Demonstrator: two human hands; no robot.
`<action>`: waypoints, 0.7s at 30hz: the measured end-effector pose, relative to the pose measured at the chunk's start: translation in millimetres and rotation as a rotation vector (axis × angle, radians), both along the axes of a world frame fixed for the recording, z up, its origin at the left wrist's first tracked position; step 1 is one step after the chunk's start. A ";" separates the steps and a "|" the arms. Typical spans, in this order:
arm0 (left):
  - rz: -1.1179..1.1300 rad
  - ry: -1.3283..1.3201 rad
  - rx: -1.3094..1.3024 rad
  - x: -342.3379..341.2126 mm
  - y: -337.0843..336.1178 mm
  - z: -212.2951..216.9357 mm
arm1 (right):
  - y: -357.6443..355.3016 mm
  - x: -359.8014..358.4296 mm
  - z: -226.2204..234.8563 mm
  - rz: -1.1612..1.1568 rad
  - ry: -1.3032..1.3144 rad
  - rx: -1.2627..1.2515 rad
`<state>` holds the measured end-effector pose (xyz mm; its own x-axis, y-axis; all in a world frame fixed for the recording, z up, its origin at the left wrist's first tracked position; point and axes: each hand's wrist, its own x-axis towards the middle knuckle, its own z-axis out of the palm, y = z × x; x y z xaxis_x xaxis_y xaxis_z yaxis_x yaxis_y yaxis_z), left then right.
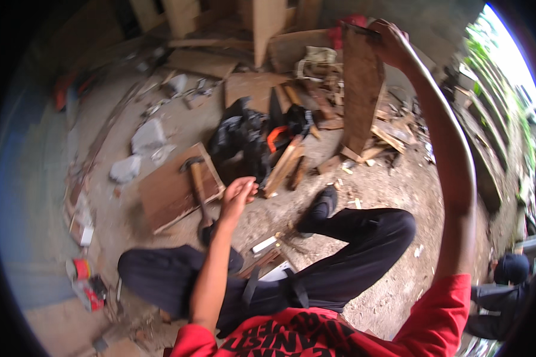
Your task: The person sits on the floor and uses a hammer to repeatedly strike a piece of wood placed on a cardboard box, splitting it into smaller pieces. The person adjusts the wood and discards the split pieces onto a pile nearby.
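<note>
My right hand (390,44) is raised at the far right, closed on the upper end of a long wooden board (363,89). The board stands nearly upright, its lower end close to wood scraps on the ground. My left hand (239,195) hovers over the ground in front of my lap, fingers curled together; whether anything small is in them I cannot make out. Left of that hand, a hammer (198,181) with a wooden handle lies across a flat brown board (167,193). Just beyond are a black plastic bag (241,134) and an orange-handled tool (276,138), partly covered.
Wood offcuts (393,134) are heaped at the right. Pale stone chunks (149,137) lie at the left, and a red box (89,294) sits at the lower left. Planks (268,30) lean at the back. Another person (509,291) is at the right edge.
</note>
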<state>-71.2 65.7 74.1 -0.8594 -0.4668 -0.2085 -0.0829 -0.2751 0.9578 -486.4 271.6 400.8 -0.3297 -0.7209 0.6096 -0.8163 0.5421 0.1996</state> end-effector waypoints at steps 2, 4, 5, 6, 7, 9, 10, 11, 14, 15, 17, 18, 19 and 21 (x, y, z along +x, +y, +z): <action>-0.003 0.038 0.042 4.2 -2.5 13.0 | -17.9 -3.4 -6.7 0.079 -0.003 0.109; 0.027 0.001 0.052 20.5 -14.4 28.0 | -48.2 30.2 -9.0 0.179 -0.054 0.083; -0.015 -0.003 0.022 28.8 -25.5 31.9 | -59.3 50.5 -9.1 0.222 -0.080 0.081; -0.045 0.033 -0.029 34.2 -40.3 36.6 | -68.6 68.6 -0.6 0.214 -0.211 0.014; 0.017 0.076 -0.038 42.4 -58.0 42.2 | -77.8 85.8 7.8 0.204 -0.347 -0.052; 0.176 0.137 -0.004 54.5 -84.9 64.1 | -81.4 100.9 42.4 0.270 -0.171 -0.027; 0.290 0.143 0.035 62.8 -97.3 77.4 | -88.3 106.5 58.8 0.349 -0.168 -0.068; 0.367 0.203 0.068 72.2 -113.1 85.0 | -98.3 121.5 76.6 0.430 -0.166 -0.116; 0.430 0.378 0.162 88.2 -144.0 105.3 | -115.7 225.5 110.2 0.618 -0.189 -0.245; 0.509 0.376 0.167 120.1 -158.3 107.8 | -139.9 286.1 89.6 0.727 -0.271 -0.335; 0.475 0.388 0.305 147.4 -171.8 111.2 | -164.8 335.0 65.2 0.778 -0.030 -0.296; 0.402 0.394 0.387 144.6 -173.7 108.2 | -172.2 342.6 61.4 0.819 0.031 -0.257; 0.279 0.405 0.489 137.5 -171.1 93.4 | -185.0 343.0 50.2 0.815 0.033 -0.255; 0.103 0.304 0.634 115.2 -147.4 86.9 | -193.7 350.3 50.0 0.825 0.033 -0.223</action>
<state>44.0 -81.8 161.0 -0.8809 -0.4168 -0.2243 0.2192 -0.7792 0.5871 -136.1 77.9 450.8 0.2684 -0.5846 0.7656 -0.9626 -0.1934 0.1898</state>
